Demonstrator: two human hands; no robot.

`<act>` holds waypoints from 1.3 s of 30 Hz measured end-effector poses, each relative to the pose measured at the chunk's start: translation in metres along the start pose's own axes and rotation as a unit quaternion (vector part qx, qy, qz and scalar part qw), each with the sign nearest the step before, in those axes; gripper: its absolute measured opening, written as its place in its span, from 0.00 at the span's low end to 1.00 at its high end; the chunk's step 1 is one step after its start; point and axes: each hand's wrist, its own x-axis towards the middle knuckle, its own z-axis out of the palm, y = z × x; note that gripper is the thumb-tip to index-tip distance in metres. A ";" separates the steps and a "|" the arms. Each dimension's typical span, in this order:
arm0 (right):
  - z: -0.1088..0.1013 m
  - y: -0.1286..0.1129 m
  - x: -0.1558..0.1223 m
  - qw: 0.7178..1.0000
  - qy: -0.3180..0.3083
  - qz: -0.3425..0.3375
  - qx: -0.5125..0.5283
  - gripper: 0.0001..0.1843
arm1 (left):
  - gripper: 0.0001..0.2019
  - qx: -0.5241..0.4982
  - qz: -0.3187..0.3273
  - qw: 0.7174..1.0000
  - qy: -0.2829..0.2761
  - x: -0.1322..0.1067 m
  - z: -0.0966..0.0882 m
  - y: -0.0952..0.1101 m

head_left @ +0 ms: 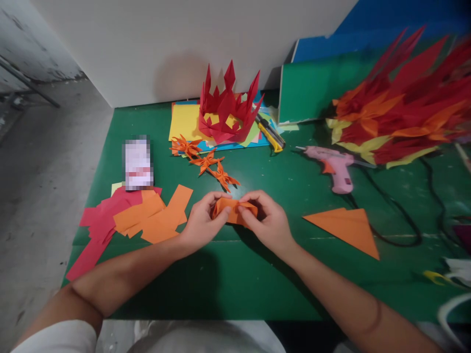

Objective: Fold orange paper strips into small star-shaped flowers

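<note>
In work: one folded orange paper (234,218), held just above the green table (158,294), centre of my remote feed. Left hand (200,223): thumb and fingers pinched on its left side. Right hand (272,225): likewise on its right, presumably so both thumbs can control the fold.

Left of the hands: orange strips (162,223) and red strips (110,211), loosely heaped, probably for easy picking. Beyond: orange paper flowers (206,162), seemingly grouped apart from loose stock.

Right: pink glue gun (342,174) on its side, nozzle pointing away from the hands, likely for safety.

Writing: I read none; the phone (138,162) screen is pixelated; no brand legible.
</note>
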 end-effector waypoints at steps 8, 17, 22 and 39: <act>0.000 0.003 -0.001 1.000 -0.004 -0.004 0.030 0.04 | 0.10 -0.007 0.003 1.000 -0.005 0.000 0.001 -0.001; 0.002 0.007 -0.002 0.997 0.000 0.022 0.074 0.04 | 0.10 0.047 -0.012 0.999 -0.013 0.000 -0.001 0.003; 0.003 0.008 -0.003 0.997 0.002 0.031 0.075 0.03 | 0.11 0.095 -0.011 0.995 -0.009 -0.001 -0.002 0.008; 0.003 0.008 -0.005 0.998 -0.003 0.013 0.066 0.04 | 0.11 0.148 0.027 0.989 -0.007 -0.003 -0.002 0.008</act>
